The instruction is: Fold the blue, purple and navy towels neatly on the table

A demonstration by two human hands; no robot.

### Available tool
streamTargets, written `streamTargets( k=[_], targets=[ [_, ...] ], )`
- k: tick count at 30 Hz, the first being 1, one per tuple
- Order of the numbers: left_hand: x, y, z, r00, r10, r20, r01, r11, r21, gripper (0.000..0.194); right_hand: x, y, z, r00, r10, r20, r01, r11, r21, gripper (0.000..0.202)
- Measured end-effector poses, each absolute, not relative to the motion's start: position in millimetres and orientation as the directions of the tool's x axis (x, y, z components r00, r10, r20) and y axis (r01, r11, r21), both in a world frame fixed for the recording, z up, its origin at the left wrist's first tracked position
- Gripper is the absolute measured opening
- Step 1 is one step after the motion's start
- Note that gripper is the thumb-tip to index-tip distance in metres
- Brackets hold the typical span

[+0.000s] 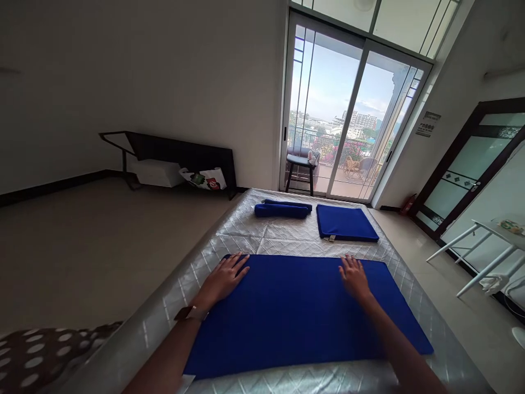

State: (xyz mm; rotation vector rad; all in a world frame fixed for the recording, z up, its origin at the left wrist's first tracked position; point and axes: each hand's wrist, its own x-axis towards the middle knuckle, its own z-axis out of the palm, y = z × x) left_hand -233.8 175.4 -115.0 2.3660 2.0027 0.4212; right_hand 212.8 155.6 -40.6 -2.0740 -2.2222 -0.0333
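Observation:
A flat blue fabric panel [295, 312] lies spread across the silver quilted mattress [266, 241] in front of me. My left hand [225, 279] rests on its far left corner, fingers stretched out, with a watch strap on the wrist. Toward the far right part of the same panel, my right hand [354, 277] lies flat with its fingers apart. Beyond the panel sit a blue folded square [346, 221] with a small white tag and a long, narrow blue roll or fold [283, 210]. Neither hand grips anything.
A black bench-like frame [180, 150] stands by the left wall, with a white box [158, 173] and a printed bag [205, 178]. Sliding glass doors [328, 109] are at the back, near a dark stool [301, 161]. A white-legged table [500, 232] stands right; polka-dot fabric [36, 355] lies lower left.

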Motion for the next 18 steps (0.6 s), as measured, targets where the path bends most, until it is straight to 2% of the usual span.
streamTargets(
  k=[3,6,11,15,18],
  targets=[
    [-235.3,176.2,-117.1,0.147,0.967,0.210,0.967,-0.185,0.173,0.056,160.4,150.7,-53.2,-0.269,0.960,0.083,0.951,0.278,-0.133,0.056],
    [-236.4,175.8,-117.6,0.161,0.966,0.203,0.967,-0.196,0.166,0.058,136.2,151.9,-63.5,-0.343,0.938,0.042,0.924,0.346,-0.166,0.058],
    [-236.1,174.0,-117.5,0.167,0.961,0.222,0.965,-0.205,0.165,0.059,172.8,162.7,-66.9,-0.211,0.977,-0.041,0.966,0.201,-0.162,0.060],
    [-238.1,173.3,-117.8,0.172,0.961,0.218,0.963,-0.211,0.166,0.059,238.6,169.9,-61.7,0.019,1.000,0.004,0.995,-0.018,-0.098,0.052],
    [-240.2,173.1,-117.2,0.195,0.954,0.227,0.957,-0.236,0.169,0.058,273.4,171.9,-57.0,0.110,0.993,0.034,0.991,-0.107,-0.076,0.040]
  ],
)
